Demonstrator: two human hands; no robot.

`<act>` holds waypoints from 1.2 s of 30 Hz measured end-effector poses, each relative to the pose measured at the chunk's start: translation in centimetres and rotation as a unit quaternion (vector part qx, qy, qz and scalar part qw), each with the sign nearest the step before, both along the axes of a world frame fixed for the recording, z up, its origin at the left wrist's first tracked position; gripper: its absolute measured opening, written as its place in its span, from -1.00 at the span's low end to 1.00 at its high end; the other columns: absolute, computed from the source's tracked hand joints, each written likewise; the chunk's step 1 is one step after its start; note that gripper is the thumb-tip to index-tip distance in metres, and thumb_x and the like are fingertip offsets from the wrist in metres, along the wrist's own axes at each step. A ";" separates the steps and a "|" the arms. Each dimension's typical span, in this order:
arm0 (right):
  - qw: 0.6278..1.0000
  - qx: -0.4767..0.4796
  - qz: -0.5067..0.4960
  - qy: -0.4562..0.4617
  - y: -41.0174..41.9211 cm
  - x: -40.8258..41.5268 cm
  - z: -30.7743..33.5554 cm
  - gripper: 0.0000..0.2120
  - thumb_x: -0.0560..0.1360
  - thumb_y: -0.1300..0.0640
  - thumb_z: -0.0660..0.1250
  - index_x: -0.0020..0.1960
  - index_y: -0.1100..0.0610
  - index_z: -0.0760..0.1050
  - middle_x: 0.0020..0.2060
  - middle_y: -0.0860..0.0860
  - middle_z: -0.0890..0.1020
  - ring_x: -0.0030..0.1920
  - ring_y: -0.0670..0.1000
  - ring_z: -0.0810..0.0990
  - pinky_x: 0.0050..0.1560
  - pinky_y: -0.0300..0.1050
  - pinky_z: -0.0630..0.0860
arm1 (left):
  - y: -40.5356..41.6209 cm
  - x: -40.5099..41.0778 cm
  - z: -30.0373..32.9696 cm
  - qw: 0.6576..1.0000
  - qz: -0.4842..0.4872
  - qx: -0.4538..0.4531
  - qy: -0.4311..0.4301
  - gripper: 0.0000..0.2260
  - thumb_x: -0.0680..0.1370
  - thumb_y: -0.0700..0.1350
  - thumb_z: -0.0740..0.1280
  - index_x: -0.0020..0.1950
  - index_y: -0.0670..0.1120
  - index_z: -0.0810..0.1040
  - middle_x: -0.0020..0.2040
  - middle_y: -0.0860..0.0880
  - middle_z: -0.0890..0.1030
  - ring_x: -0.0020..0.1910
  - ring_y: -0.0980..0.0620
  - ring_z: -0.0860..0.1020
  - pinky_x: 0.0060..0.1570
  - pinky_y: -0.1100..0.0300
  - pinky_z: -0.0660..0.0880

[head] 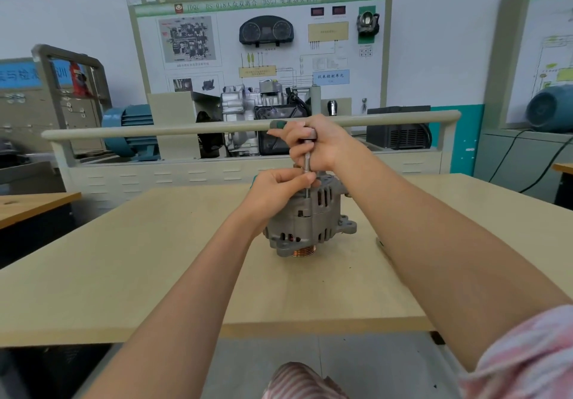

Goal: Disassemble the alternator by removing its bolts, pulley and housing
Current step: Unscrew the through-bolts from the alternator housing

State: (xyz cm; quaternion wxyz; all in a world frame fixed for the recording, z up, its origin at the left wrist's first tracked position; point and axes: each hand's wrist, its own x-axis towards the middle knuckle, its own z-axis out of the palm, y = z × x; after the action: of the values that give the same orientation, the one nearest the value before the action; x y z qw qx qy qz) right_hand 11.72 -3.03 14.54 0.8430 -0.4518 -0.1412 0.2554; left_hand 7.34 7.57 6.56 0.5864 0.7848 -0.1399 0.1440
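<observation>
A bolt atop the alternator (310,221), pulley-down on the tabletop (155,259), is being loosened: a driver (307,162) is gripped by the right hand (316,147), its shaft pinched by the left hand (279,190); further turning is judged necessary.

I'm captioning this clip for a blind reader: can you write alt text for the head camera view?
A person's right hand grips the handle of an upright driver tool over a grey alternator, while the left hand pinches the tool's shaft near its top. The alternator stands pulley down on a light wooden table in a workshop.
</observation>
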 end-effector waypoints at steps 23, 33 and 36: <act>0.886 0.081 -0.455 -0.043 3.5 -1.7 -0.9 -0.72 0.60 0.30 0.01 0.30 0.23 0.25 -0.28 0.02 0.43 -0.40 0.00 0.53 -0.65 -0.36 0.32 | -0.5 0.3 -0.3 0.997 0.066 -0.023 -0.020 -0.74 0.48 -0.18 0.40 -0.37 0.10 0.65 -0.37 0.13 0.66 -0.31 0.16 0.59 -0.21 0.23 0.49; 1.000 0.004 0.016 0.026 0.0 0.6 0.0 -0.66 0.59 0.27 -0.04 0.23 0.39 0.37 -0.61 -0.11 0.30 -0.71 -0.17 0.24 -0.71 -0.37 0.09 | 0.0 0.1 0.0 1.000 -0.002 -0.014 0.002 -0.89 0.51 -0.09 0.39 -0.06 -0.07 0.70 -0.14 0.02 0.71 -0.17 0.18 0.64 -0.17 0.39 0.52; 1.000 0.012 0.002 0.028 0.1 0.1 0.1 -0.72 0.59 0.28 -0.03 0.13 0.37 0.40 -0.62 -0.10 0.31 -0.71 -0.17 0.25 -0.71 -0.37 0.08 | 0.0 0.2 -0.2 0.999 0.003 -0.034 -0.004 -0.92 0.48 -0.12 0.42 -0.09 -0.10 0.70 -0.17 0.01 0.71 -0.22 0.17 0.64 -0.22 0.39 0.52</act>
State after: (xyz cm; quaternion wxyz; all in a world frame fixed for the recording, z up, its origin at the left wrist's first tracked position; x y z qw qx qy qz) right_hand 11.82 -2.98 14.62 0.8515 -0.4343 -0.1218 0.2675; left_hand 7.53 7.53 6.37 0.6119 0.7642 -0.1348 0.1532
